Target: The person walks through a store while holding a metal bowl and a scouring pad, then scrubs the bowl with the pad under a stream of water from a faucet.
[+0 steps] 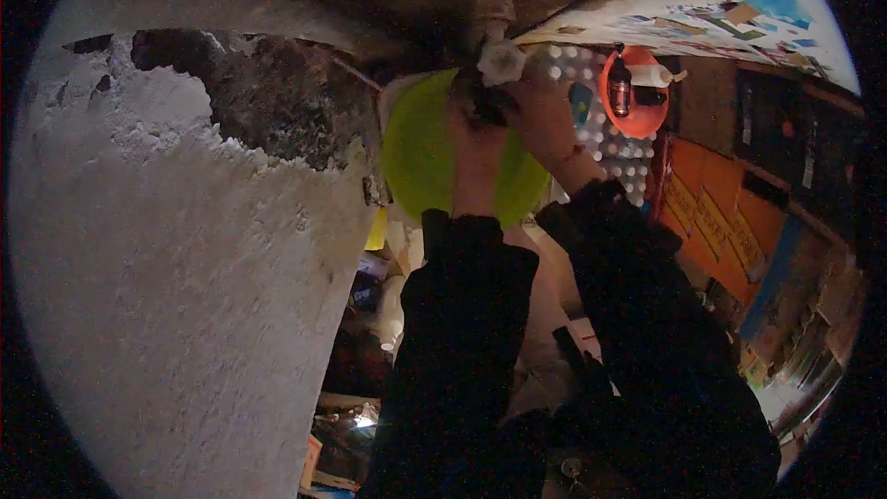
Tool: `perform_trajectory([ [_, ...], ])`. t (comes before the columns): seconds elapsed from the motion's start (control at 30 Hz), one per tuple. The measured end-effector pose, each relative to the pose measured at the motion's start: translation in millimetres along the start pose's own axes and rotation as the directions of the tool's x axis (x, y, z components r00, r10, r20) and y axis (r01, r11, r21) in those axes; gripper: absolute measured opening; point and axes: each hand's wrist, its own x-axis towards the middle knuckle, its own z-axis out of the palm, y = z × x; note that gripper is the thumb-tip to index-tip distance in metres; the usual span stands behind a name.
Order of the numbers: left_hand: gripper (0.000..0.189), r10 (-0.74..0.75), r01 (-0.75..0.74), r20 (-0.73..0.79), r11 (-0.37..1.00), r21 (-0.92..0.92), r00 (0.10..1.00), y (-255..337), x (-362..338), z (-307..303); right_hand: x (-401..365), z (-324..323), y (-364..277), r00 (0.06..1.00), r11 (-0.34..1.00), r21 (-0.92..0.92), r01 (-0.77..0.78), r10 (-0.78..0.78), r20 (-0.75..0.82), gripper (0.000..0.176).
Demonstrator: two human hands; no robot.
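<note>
A bright green basin (416,152) lies below both of my hands. My left hand (476,143) reaches over its middle, closed around a dark item (488,103) whose kind I cannot make out in the dim light. From the right, my right hand (547,125) meets it, with its fingers bent in against the same dark item. Both sets of fingertips are mostly hidden. Just above the hands, a pale tap (501,62) with a round knob sticks out on a pipe.
Right of the basin, an orange-red bowl (650,122) holds a dark bottle (619,88) and a white bottle (650,75), on a grey knobbly mat (630,150). A rough plaster wall (185,268) fills the left. Orange cardboard (707,217) stands at the right.
</note>
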Motion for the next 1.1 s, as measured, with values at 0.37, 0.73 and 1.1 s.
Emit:
perform_trajectory([
  [0.37, 0.050, -0.101, 0.111, -0.241, 0.993, 0.028, 0.965, 17, -14, 4, 4, 67, 38, 0.977, 0.888, 0.442, 0.127, -0.190, 0.100, 0.011],
  [0.73, 0.049, -0.135, 0.163, -0.255, 0.982, 0.090, 0.957, 12, -18, 15, -1, 39, 22, 0.905, 0.990, 0.023, 0.139, -0.137, 0.404, 0.027],
  [1.1, 0.046, -0.169, 0.209, -0.197, 0.955, 0.210, 0.966, 29, -18, 24, 4, 41, 37, 0.892, 0.931, 0.117, 0.346, -0.365, 0.266, 0.019],
])
